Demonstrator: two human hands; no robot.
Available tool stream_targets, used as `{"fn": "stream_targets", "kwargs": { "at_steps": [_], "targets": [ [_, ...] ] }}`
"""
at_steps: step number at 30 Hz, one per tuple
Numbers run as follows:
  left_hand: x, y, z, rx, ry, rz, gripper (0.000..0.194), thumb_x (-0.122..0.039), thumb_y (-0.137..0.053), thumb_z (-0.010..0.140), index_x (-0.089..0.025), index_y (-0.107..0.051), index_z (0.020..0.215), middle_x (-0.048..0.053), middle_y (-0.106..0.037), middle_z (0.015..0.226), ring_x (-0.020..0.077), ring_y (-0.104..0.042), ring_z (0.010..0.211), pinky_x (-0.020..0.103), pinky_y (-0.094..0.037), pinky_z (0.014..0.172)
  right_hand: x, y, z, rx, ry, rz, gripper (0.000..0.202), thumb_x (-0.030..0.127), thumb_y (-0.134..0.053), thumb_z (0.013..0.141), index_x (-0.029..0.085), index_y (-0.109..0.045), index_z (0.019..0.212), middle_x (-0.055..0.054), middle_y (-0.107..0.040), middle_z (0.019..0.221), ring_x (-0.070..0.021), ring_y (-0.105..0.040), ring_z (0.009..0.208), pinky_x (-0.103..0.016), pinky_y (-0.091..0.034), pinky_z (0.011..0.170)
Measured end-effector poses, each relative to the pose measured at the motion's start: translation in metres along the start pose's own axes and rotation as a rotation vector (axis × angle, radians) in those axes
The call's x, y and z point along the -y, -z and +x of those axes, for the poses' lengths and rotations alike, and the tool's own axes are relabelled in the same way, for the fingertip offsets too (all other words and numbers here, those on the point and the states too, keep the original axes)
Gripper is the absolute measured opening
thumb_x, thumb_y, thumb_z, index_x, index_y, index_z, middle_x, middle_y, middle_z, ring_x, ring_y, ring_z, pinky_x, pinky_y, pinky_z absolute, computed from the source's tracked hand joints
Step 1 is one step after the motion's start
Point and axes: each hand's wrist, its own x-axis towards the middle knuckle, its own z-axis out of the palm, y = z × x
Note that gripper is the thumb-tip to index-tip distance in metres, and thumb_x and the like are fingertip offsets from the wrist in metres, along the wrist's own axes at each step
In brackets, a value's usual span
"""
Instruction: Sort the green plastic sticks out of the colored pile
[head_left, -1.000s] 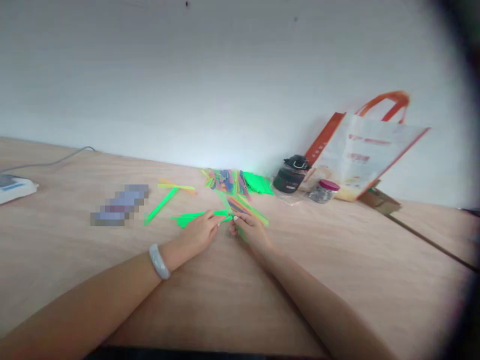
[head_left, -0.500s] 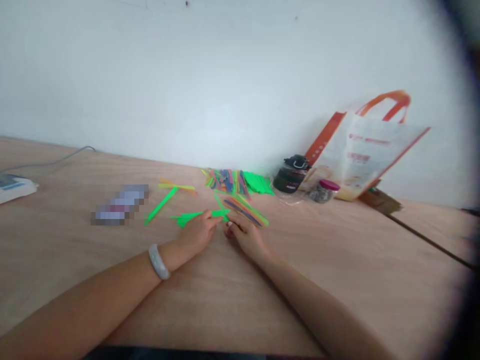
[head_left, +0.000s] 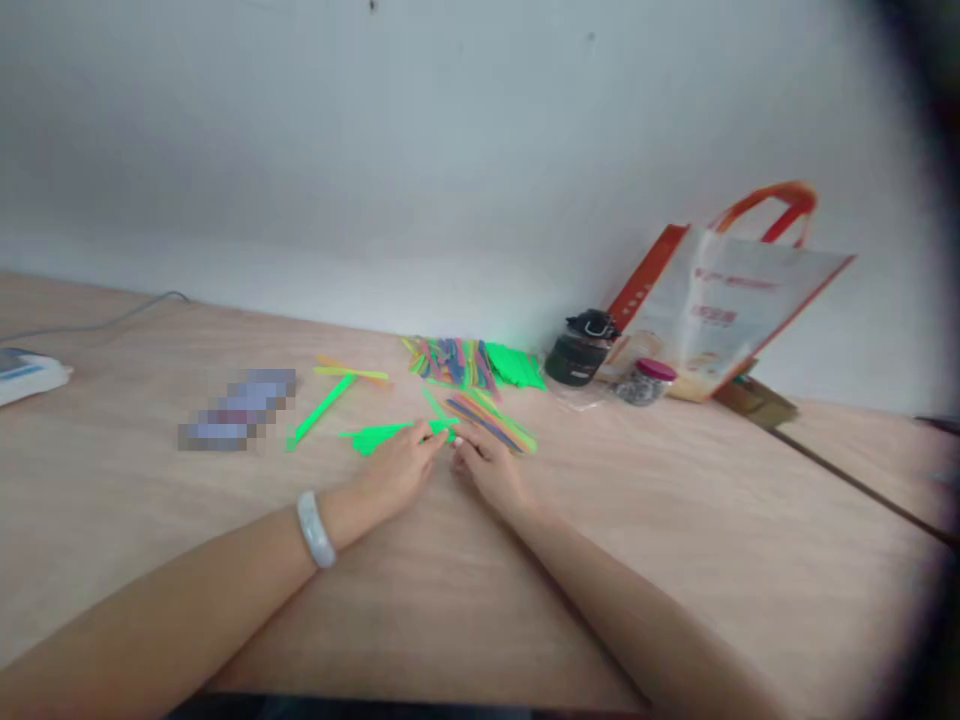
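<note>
Flat green craft sticks [head_left: 375, 438] lie in a fanned bunch on the table, reaching under the fingers of my left hand [head_left: 405, 462]. That hand is closed on their right part, thumb and fingertips together, with a pale bangle [head_left: 316, 530] at its wrist. My right hand [head_left: 493, 472] is curled at the right end of the green sticks, its fingertips almost meeting the left ones. Fingers hide just what it pinches. Just beyond it lies a bundle of multicoloured craft sticks [head_left: 491, 420]. To the left, a green stick [head_left: 322, 410] touches crossed yellow and orange sticks [head_left: 351, 373].
Behind the hands lie more coloured sticks [head_left: 450, 362] and a green pile [head_left: 516, 366]. A black bottle [head_left: 577, 355], a jar with a pink lid [head_left: 645, 382] and a white carrier bag [head_left: 731, 310] stand back right. A blurred-out phone-like object [head_left: 240, 410] lies left.
Both hands stay nearly where they were, with only a slight shift of the fingertips at the right end of the green sticks. The wall looks darker now.
</note>
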Motion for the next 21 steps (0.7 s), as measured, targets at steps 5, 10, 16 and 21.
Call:
{"fn": "stream_targets", "kwargs": {
  "at_steps": [5,10,16,21],
  "targets": [
    [0.030,0.011,0.006,-0.136,0.078,0.080,0.037,-0.008,-0.038,0.085,-0.017,-0.055,0.117,0.008,-0.056,0.101,0.0183,-0.053,0.093,0.030,-0.046,0.083,-0.005,0.012,0.003,-0.108,0.078,-0.129,0.039,0.040,-0.047,0.086,0.022,-0.061,0.118,-0.007,-0.066,0.101,-0.0213,-0.060,0.087,-0.035,-0.048,0.077],
    [0.089,0.027,0.005,-0.250,0.390,0.198,0.038,-0.015,-0.037,0.087,-0.014,-0.055,0.119,0.010,-0.057,0.100,0.0220,-0.054,0.093,0.034,-0.045,0.083,-0.014,0.020,0.001,-0.124,0.076,-0.173,0.035,0.042,-0.046,0.086,0.021,-0.068,0.103,-0.007,-0.068,0.089,-0.0199,-0.060,0.078,-0.034,-0.048,0.073],
    [0.124,0.027,-0.004,-0.074,0.594,0.333,0.031,-0.023,-0.042,0.086,-0.015,-0.060,0.110,0.011,-0.060,0.107,0.0245,-0.054,0.102,0.034,-0.043,0.087,-0.019,0.022,-0.001,-0.118,0.142,-0.212,0.031,0.038,-0.046,0.086,0.021,-0.068,0.100,-0.007,-0.069,0.094,-0.0207,-0.060,0.088,-0.036,-0.047,0.079],
    [0.122,0.024,-0.004,0.007,0.602,0.279,0.031,-0.017,-0.038,0.085,-0.012,-0.060,0.107,0.013,-0.064,0.105,0.0247,-0.058,0.097,0.034,-0.044,0.085,-0.020,0.025,0.001,-0.122,0.118,-0.254,0.031,0.039,-0.045,0.087,0.021,-0.068,0.097,-0.006,-0.069,0.090,-0.0202,-0.060,0.084,-0.035,-0.047,0.076]
  ]
}}
